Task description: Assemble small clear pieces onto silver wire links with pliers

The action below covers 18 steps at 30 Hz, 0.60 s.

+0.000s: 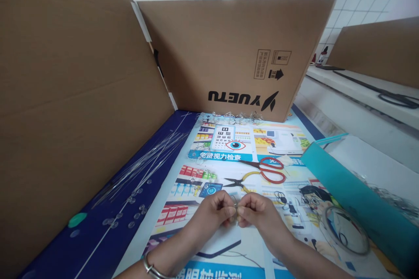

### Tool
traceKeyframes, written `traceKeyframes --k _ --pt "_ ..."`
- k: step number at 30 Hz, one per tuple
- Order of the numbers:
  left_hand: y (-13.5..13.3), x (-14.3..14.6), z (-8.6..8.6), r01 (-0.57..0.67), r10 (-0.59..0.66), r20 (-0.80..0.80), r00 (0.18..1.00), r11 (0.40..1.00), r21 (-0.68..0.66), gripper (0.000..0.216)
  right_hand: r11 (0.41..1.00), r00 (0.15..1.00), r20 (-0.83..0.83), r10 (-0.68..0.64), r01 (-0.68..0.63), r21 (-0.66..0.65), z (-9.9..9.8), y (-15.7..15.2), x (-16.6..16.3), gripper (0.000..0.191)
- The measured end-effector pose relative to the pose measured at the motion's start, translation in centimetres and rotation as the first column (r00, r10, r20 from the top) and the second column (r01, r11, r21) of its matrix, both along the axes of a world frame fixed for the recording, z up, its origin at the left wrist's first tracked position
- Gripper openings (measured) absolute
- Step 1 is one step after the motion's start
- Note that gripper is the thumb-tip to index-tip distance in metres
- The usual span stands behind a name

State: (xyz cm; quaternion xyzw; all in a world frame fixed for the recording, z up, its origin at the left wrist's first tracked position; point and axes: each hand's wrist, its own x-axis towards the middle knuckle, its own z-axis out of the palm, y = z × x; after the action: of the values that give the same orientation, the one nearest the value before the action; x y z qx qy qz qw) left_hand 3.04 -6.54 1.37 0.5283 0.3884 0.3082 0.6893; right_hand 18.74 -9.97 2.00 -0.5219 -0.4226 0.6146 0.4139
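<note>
My left hand (218, 210) and my right hand (257, 210) meet low in the middle of the head view, both closed in a pinch. Between their fingertips is a small thin wire loop (233, 199), whose finer details are hidden by the fingers. Just beyond my hands lie pliers (241, 181) with yellow handles and dark jaws. Past those rests a pair of scissors (266, 166) with red handles. A loose thin wire (234, 253) lies on the printed sheet nearer to me.
Cardboard panels (229, 52) stand left and behind. Thin straight wires (147, 161), clear round pieces (131, 199) and a green disc (77, 219) lie left. Clear wire-like pieces (235, 118) line the back. Right are a wire coil (365, 246) and a teal box (360, 198) of wire pieces.
</note>
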Motion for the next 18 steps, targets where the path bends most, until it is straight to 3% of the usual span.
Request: traceKeyframes --k 13,16,18 --pt "-0.14 0.17 -0.16 -0.024 0.025 -0.025 0.999 1.0 0.015 0.02 1.0 1.0 -0.012 0.023 -0.023 0.009 -0.38 0.29 -0.12 0.024" --pt "0.1 0.0 -0.16 0.016 -0.012 -0.084 0.996 0.998 0.055 0.017 0.998 0.997 0.046 0.054 -0.055 0.022 -0.42 0.44 0.03 0.019" --pt "0.3 -0.24 -0.09 0.033 -0.007 -0.179 0.984 0.989 0.144 0.012 0.99 0.976 0.184 0.113 -0.126 0.062 -0.01 0.47 0.36 0.013"
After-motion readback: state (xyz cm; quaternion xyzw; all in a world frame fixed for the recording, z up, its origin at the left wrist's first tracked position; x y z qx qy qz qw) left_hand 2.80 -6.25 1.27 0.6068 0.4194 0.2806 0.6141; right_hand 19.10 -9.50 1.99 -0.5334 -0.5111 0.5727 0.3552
